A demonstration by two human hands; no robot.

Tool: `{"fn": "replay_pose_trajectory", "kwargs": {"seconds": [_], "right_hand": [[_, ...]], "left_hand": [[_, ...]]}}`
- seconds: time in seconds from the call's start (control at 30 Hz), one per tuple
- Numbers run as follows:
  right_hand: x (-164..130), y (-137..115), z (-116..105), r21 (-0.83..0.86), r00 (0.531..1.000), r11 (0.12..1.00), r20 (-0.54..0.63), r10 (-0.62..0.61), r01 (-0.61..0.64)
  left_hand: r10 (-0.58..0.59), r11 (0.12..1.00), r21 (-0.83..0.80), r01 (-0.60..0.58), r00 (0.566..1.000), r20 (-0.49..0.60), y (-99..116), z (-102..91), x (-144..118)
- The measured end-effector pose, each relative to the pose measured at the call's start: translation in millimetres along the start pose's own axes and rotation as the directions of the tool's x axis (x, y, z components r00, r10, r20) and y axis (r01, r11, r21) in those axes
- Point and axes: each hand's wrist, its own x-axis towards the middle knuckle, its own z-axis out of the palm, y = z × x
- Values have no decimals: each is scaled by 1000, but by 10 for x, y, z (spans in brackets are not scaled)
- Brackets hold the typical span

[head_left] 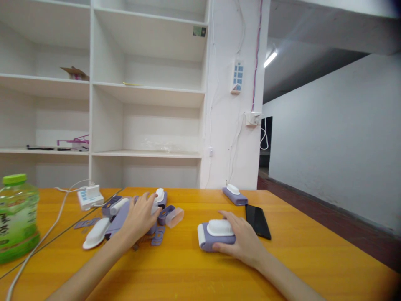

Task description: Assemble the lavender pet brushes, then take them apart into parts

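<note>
My right hand (242, 240) rests on an orange table (188, 271) and grips a purple device with a white top (214, 234), fingers around its right end. My left hand (140, 217) reaches into a pile of purple and white parts (119, 215), fingers spread over them and touching a purple piece near a white-capped unit (160, 196). Whether it holds one is hidden. A white shell (95, 234) lies at the pile's left edge, and a clear cap (174, 217) at its right.
A green drink bottle (15, 217) stands at the far left. A white power strip (90, 196) with its cable sits behind the pile. Another purple device (234, 195) and a black phone (257, 220) lie right of centre. White shelves (147, 94) back the table.
</note>
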Motion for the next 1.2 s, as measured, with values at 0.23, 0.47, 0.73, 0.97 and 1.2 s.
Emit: {"fn": "replay_pose_trajectory", "kwargs": {"seconds": [0.23, 0.47, 0.73, 0.97, 1.2], "right_hand": [[-8, -29, -19, 78, 999, 996, -33, -29, 32], [-22, -50, -63, 152, 985, 973, -2, -173, 171], [-137, -322, 9, -23, 984, 994, -145, -108, 106], [-220, -572, 139, -59, 999, 997, 4, -47, 47], [-171, -821, 145, -148, 990, 982, 62, 131, -120]], "left_hand": [[201, 974, -110, -197, 979, 23, 396, -14, -136], [413, 715, -683, -147, 878, 243, 1032, 35, -638], [390, 667, -742, -61, 878, 278, 1063, 25, -652], [441, 646, -753, -124, 866, 237, 1027, 50, -648], [453, 696, -684, -219, 873, 182, 1082, 75, -697]]}}
